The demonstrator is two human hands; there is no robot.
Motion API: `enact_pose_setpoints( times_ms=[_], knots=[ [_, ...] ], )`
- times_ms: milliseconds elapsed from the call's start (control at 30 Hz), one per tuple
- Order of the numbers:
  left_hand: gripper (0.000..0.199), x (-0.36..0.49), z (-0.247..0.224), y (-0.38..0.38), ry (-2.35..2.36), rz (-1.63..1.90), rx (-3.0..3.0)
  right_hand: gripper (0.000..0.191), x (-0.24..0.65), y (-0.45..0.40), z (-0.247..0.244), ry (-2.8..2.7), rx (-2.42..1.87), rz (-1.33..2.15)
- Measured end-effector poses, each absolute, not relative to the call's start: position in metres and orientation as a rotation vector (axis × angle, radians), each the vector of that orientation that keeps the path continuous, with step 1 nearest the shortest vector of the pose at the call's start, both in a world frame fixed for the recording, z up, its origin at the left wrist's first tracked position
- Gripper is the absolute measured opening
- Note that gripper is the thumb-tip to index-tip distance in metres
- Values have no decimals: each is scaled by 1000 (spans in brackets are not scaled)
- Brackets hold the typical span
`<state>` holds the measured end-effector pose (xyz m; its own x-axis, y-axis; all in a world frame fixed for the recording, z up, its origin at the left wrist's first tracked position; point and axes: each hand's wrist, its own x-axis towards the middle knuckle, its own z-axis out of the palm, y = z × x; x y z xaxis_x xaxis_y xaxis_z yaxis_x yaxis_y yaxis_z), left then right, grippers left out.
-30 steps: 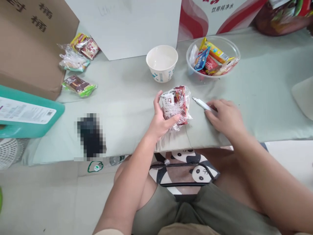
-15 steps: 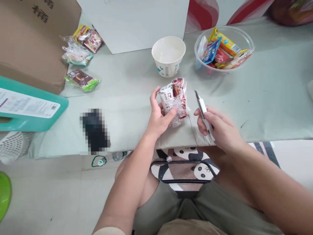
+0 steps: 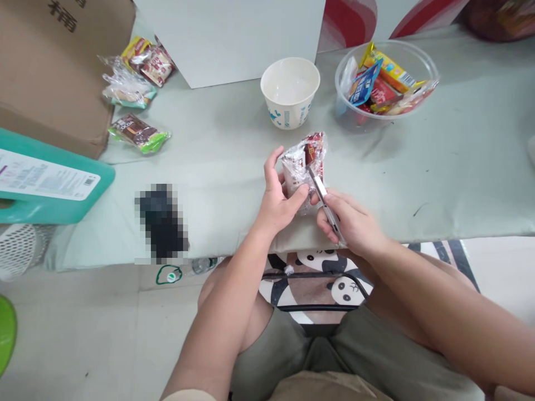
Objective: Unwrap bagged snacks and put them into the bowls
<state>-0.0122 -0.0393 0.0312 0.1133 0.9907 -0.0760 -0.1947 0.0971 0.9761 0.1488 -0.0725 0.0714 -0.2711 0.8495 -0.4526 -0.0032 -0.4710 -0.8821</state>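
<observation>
A clear plastic-wrapped bundle (image 3: 316, 149) with red and white packets inside sits near the table's front edge. My left hand (image 3: 279, 203) grips it from the left, thumb across its lower front. My right hand (image 3: 353, 221) is closed around a white utility knife (image 3: 326, 205), whose blade tip is at the front of the wrapping. Whether the blade has pierced the plastic I cannot tell. Just behind the bundle stands a white paper bowl (image 3: 290, 94) with blue print.
Behind right, a clear plastic bowl (image 3: 340, 106) holds several snack packets. Snack packets (image 3: 137, 133) lie at the left beside a cardboard box (image 3: 62, 67). A teal container (image 3: 54, 178) and a pixelated dark object (image 3: 164, 223) are at the front left. A white panel (image 3: 234, 39) stands behind.
My right hand has moved left with the knife, bringing the blade from beside the bundle onto its wrapping. My left hand and the bundle have shifted slightly right in view.
</observation>
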Motion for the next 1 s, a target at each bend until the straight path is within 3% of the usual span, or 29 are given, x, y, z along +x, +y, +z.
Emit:
enact_pose_setpoints(
  times_ms=[233, 600, 867, 933, 1000],
  knots=[
    [89, -11, 32, -41, 1061, 1203, 1059, 31, 149, -75, 70, -1122, -1401, 1819],
    [100, -12, 38, -33, 1041, 1419, 834, 27, 145, -77, 71, -1246, -1452, 1876],
    [84, -26, 41, -19, 1053, 1549, 690, 30, 147, -80, 70, -1380, -1461, 1887],
    [84, -32, 41, -16, 1042, 1574, 654, 34, 153, -78, 71, -1494, -1474, 1769],
    [83, -37, 41, -15, 1038, 1574, 648, 37, 165, -72, 71, -1690, -1511, 1427]
  ],
)
